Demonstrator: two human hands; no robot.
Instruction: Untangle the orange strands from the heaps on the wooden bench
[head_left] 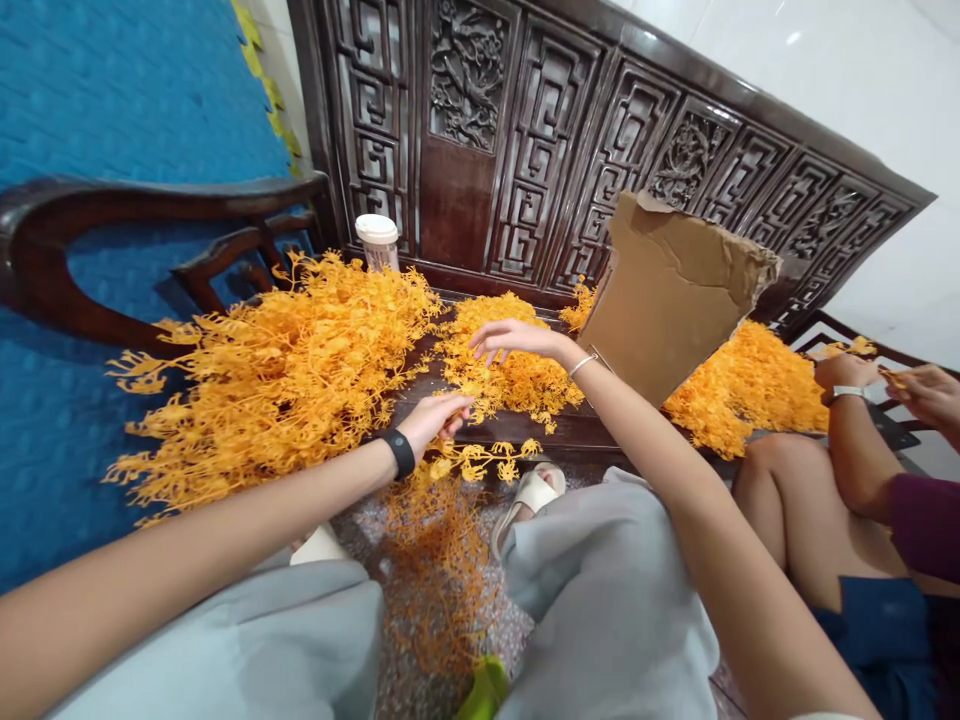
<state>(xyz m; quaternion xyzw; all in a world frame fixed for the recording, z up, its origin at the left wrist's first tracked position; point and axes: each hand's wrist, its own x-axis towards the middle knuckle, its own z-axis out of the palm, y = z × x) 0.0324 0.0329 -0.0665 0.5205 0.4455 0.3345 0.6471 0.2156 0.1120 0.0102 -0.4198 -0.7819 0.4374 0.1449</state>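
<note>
Left hand: the left hand (439, 415), at the front edge of the wooden bench (525, 425), pinches an orange plastic sprig (480, 462) that hangs over that edge.
Right hand: the right hand (514, 340) hovers released, fingers spread, over the middle heap (510, 375).
Doing it well: I judge it best to lift one sprig clear before pulling, since the branches tangle.
Heaps: three on the bench, namely the big left heap (292, 365), the middle one, and the right heap (742, 390) behind the torn cardboard (667, 290).
Floor: one loose bunch (439, 570) between the knees.
Cup: one lidded cup (377, 242) at the bench's back edge.
Co-worker: two hands (892, 385) at the right edge.
</note>
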